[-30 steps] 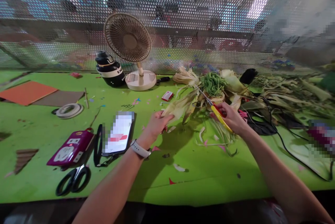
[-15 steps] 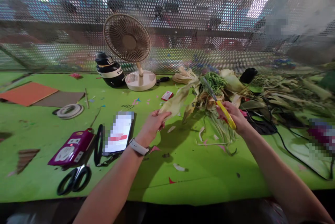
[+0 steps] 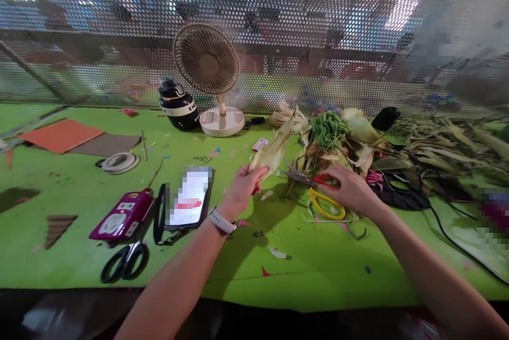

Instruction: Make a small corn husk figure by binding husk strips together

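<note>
In my left hand (image 3: 243, 186) a pale dried corn husk (image 3: 276, 149) is pinched by its lower end; its tip points up and away. A white band sits on that wrist. To the right, my right hand (image 3: 350, 186) grips scissors (image 3: 300, 176) with one red and one yellow handle. Their blades point left toward the husk, apart from it, and the yellow loop hangs below the fingers. Behind the right hand lies a bundle of green strands (image 3: 331, 130) among more husks (image 3: 360, 123).
A fan (image 3: 221, 120) and black bottle (image 3: 180, 112) stand at the back before a perforated screen. On the left lie a phone (image 3: 191, 199), purple packet (image 3: 121, 216), black-handled scissors (image 3: 126, 260), tape roll (image 3: 120, 163) and orange sheet (image 3: 63, 134). Loose husks and a black cord are right.
The scissors have swung from pointing up toward the green bundle to lying level, blades leftward, with handles spread. My left hand keeps the husk, which now stands more upright. The view has shifted slightly.
</note>
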Demonstrator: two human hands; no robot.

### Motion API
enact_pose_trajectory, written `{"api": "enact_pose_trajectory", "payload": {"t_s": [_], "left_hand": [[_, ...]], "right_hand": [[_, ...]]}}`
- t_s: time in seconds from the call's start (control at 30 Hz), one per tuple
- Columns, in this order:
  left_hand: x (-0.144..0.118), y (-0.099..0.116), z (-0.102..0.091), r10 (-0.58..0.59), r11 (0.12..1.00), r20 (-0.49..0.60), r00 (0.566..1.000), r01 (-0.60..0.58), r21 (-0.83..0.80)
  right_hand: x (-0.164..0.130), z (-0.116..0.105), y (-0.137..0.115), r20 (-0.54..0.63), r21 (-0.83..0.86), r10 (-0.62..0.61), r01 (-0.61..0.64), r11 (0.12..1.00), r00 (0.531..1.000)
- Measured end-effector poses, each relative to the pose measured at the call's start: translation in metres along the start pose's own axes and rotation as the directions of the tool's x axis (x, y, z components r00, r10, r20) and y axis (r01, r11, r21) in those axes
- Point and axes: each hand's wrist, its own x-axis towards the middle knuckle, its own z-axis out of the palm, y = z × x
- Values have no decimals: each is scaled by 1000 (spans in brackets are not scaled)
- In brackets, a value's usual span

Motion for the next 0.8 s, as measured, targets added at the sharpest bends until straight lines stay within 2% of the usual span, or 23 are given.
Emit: {"api": "enact_pose_trajectory", "payload": {"t_s": [0.07,0.1,0.2,0.23,0.3,0.4,0.47,0.53,0.7,0.8], "left_hand": [[-3,0,4,-5,1000,27,1000,5,3],[-5,-1,6,-2,1000,45,999,2,5],[-10,-5,10,18,999,136,991,-22,29],[-11,-7,11,27,999,176,984,-35,40],[-13,-8,12,47,997,250,967,-63,55],[-13,-8,11,69,995,305,950,-89,52],[-12,-8,10,71,994,323,944,-94,57],[-10,-7,9,65,993,343,937,-94,68],[-7,-6,7,31,992,353,935,-72,105],[-5,-5,2,1,991,363,932,-50,127]], "right_hand": [[9,-5,-12,-15,250,29,-25,968,999],[15,-4,-19,16,405,45,-48,913,999],[33,12,-43,184,760,-24,-127,637,983],[38,20,-51,224,817,-39,-166,552,974],[45,37,-64,181,900,48,-185,395,982],[52,47,-71,130,950,190,-177,256,973],[57,43,-66,134,950,232,-192,247,963],[62,33,-55,110,943,277,-189,275,954],[74,9,-21,-3,929,345,-124,347,939],[76,-11,-2,-96,928,402,-65,368,910]]}}
